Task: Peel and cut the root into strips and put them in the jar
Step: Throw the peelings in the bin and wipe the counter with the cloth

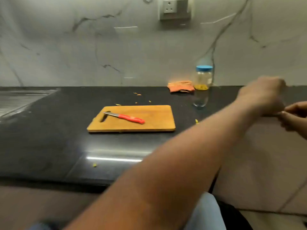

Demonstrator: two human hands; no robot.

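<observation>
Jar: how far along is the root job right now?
Looks nearly done: the jar is lidded with yellow pieces inside, and the knife lies idle on the cutting board. The left hand and right hand meet at right, blurred. Left: scraps on the counter.

Your left hand [262,95] was blurred, so its grip could not be read. Your right hand [294,117] was cut off by the right edge, and whether its fingers held anything could not be told. The yellow matter in the jar [203,80] was indistinct.
</observation>
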